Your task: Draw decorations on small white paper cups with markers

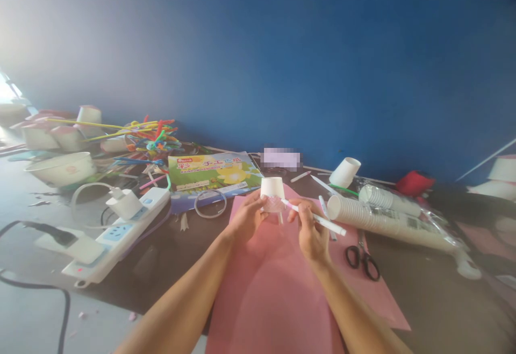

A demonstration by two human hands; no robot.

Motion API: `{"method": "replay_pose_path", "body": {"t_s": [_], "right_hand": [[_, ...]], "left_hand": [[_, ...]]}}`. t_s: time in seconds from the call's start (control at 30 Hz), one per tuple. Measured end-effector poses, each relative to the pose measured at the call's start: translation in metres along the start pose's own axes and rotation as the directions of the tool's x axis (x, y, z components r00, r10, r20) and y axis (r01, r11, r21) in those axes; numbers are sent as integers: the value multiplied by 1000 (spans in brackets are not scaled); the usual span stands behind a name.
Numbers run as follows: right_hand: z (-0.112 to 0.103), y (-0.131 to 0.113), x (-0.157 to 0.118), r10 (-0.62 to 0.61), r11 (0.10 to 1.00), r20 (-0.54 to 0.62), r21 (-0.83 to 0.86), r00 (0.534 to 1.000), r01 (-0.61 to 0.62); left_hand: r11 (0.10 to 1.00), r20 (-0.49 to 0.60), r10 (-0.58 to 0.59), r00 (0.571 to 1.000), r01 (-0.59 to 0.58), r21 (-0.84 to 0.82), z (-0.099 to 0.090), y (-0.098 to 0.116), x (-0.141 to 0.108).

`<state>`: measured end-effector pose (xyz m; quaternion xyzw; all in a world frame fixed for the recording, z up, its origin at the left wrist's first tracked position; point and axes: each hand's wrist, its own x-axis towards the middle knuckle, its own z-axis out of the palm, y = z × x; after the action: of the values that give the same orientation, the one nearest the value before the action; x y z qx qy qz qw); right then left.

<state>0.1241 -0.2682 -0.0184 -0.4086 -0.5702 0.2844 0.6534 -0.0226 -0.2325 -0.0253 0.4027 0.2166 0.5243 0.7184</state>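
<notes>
An upside-down white paper cup point(272, 188) with pink marks round its lower part is held over pink paper point(278, 289). My left hand point(250, 211) grips the cup from its left side. In my right hand point(310, 227) is a white marker point(328, 224), its pink tip end at the cup's right side. Whether the tip touches the cup cannot be made out. Black-handled scissors point(363, 261) lie on the pink paper to the right of my right hand.
Stacked cups point(387, 222) in plastic lie at the right, near a single cup point(345, 172). A power strip point(116, 235) with plugs and cables is at the left. Behind are a colourful paper pack point(213, 176), pipe cleaners point(155, 136) and a white bowl point(60, 170).
</notes>
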Motion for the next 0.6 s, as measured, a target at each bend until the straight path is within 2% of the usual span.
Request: {"method": "replay_pose_path", "body": {"t_s": [0.2, 0.47, 0.6], "right_hand": [[1, 5, 0, 41, 998, -22, 57, 999, -40], [0, 0, 2, -1, 1000, -17, -9, 1000, 0], [0, 3, 1, 27, 998, -2, 55, 1000, -27]], "left_hand": [[1000, 3, 10, 1000, -10, -4, -1, -1, 0], [1000, 1, 4, 1000, -4, 1, 0, 0, 0], [1000, -6, 8, 1000, -8, -10, 0, -1, 0]]}}
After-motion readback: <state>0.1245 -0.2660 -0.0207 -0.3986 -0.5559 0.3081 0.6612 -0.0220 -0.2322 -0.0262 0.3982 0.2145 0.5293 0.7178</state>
